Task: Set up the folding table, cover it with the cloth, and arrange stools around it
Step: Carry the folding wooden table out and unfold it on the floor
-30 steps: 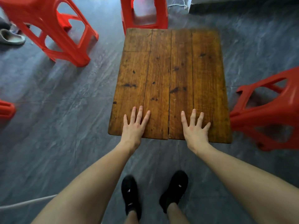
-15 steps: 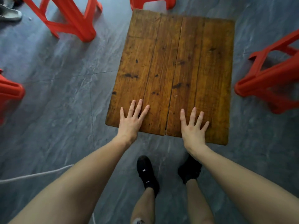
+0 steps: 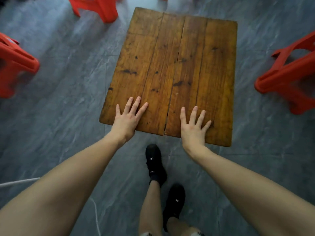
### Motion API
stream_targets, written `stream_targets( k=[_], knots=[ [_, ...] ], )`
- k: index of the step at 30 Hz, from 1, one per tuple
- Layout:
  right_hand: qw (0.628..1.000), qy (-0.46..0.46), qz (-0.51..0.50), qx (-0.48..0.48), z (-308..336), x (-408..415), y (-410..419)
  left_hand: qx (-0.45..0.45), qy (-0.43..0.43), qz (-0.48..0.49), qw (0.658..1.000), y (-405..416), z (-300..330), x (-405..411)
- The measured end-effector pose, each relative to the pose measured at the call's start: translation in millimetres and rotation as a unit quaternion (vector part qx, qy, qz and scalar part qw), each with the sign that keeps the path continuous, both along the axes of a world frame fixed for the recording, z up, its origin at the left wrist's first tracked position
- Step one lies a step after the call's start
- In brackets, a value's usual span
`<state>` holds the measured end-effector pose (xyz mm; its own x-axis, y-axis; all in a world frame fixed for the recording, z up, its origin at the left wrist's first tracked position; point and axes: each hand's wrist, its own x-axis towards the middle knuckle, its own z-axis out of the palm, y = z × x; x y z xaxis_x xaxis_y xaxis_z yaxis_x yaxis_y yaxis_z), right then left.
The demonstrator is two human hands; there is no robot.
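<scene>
The brown wooden folding table [image 3: 173, 65] stands unfolded on the grey floor, its plank top bare. My left hand [image 3: 127, 119] lies flat with spread fingers on the near left corner of the top. My right hand [image 3: 193, 128] lies flat on the near right part. Red plastic stools surround the table: one at the back left [image 3: 97, 7], one at the left edge [image 3: 15, 65], one on the right [image 3: 289, 77]. No cloth is in view.
My feet in black shoes [image 3: 155, 162] stand staggered just in front of the table's near edge. A white cord [image 3: 18, 182] runs across the floor at the lower left. Grey marbled floor shows between table and stools.
The view has tilted further down and closer, so the far stool has slid out of frame. My feet have shifted into a staggered stance. Both hands stay flat on the table's near edge.
</scene>
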<state>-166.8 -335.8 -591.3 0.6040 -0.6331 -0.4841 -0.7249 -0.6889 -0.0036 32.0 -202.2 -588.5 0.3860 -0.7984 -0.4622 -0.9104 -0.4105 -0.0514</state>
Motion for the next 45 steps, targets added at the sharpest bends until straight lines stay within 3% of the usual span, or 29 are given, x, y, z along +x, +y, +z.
stream_targets(
  k=[11,19,29,45],
  knots=[
    [0.993,0.006,0.116,0.011,4.0,18.4,77.5,-0.006,0.023,0.114,0.993,120.6,6.8,-14.1],
    [0.991,0.053,0.121,0.018,-9.1,1.6,140.5,-0.004,0.013,0.123,0.992,186.1,-21.6,-39.4],
    [0.993,0.073,0.090,0.010,-32.9,-40.4,191.2,0.010,0.035,0.121,0.992,226.0,-44.5,-84.5],
    [0.994,0.064,0.086,0.009,-32.1,-41.9,198.3,0.058,0.031,0.103,0.992,223.2,-39.2,-80.7]
  ],
)
